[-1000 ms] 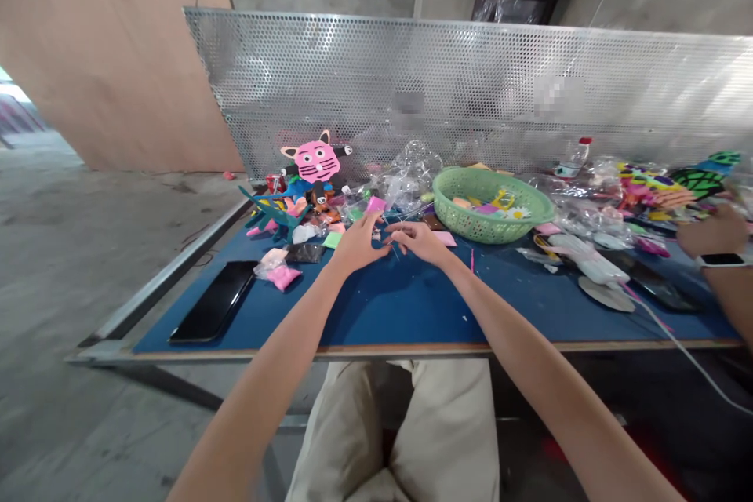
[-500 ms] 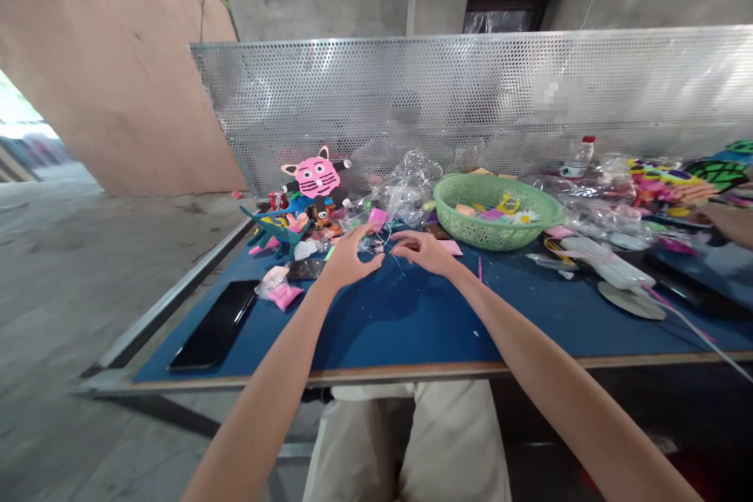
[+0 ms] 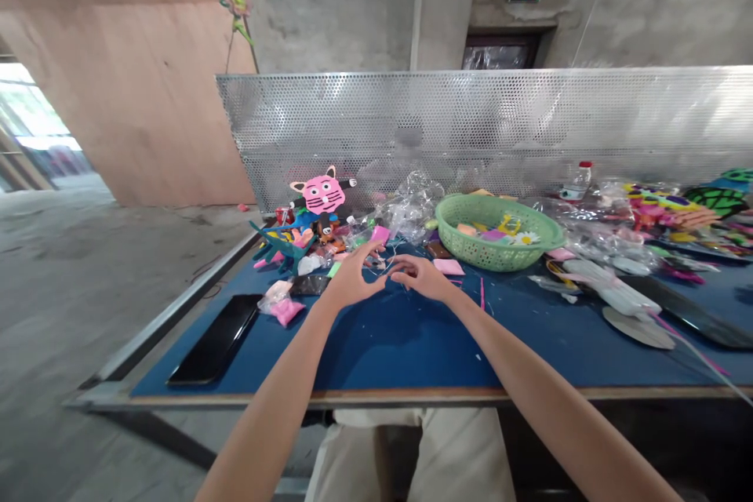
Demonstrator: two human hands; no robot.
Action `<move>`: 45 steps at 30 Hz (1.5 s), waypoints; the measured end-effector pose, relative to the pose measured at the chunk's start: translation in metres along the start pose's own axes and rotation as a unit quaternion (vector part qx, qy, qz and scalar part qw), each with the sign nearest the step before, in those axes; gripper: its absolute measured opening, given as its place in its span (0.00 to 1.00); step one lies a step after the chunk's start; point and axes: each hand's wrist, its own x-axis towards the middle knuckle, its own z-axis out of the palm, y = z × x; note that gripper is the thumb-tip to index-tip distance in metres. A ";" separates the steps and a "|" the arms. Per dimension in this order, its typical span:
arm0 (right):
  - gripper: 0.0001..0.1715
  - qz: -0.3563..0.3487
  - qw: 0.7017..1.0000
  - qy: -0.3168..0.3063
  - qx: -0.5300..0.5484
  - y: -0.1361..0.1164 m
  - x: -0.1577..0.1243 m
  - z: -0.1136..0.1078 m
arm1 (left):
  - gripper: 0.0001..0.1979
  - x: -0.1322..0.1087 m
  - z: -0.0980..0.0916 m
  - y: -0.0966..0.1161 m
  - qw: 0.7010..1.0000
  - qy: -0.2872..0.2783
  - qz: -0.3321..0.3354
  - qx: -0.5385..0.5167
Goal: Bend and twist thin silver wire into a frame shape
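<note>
Over the blue tabletop (image 3: pixel 412 353), my left hand (image 3: pixel 353 281) and my right hand (image 3: pixel 420 278) nearly meet. A thin white wire (image 3: pixel 389 257) runs in a loose loop between their fingertips. The left fingers bend around one end of it, while the left thumb stands apart. On the right, curled fingers and thumb close on the wire; the exact grip is too small to make out. Just beyond the left fingers lies a pink packet (image 3: pixel 380 235). Another pink packet (image 3: pixel 448 267) is behind my right hand.
A green basket (image 3: pixel 464 251) with coloured pieces stands behind right. Left are a black phone (image 3: pixel 215 341), small bags (image 3: pixel 285 310) and a pink cat-face figure (image 3: pixel 322 194). Plastic wrapping, a glue gun (image 3: pixel 615 286) and a bottle (image 3: pixel 576 182) lie right. A perforated metal panel (image 3: pixel 353 118) borders the back.
The camera has tilted up, so everything sits lower in the view. My right fingers curl a little more by the wire. Another person's hand at the far right has left the view.
</note>
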 end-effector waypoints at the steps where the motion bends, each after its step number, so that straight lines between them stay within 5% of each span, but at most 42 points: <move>1: 0.32 -0.006 1.000 0.007 -0.001 0.000 0.000 0.000 | 0.33 0.000 0.000 0.001 1.000 -0.004 0.000 -0.004; 16: 0.31 -0.011 0.999 -0.012 -0.050 -0.009 -0.002 -0.007 | 0.34 -0.002 0.000 0.002 0.998 -0.044 -0.037 -0.022; 45: 0.25 -0.028 0.998 -0.025 -0.047 -0.008 -0.003 -0.005 | 0.23 0.000 0.007 0.003 1.000 0.012 -0.025 0.014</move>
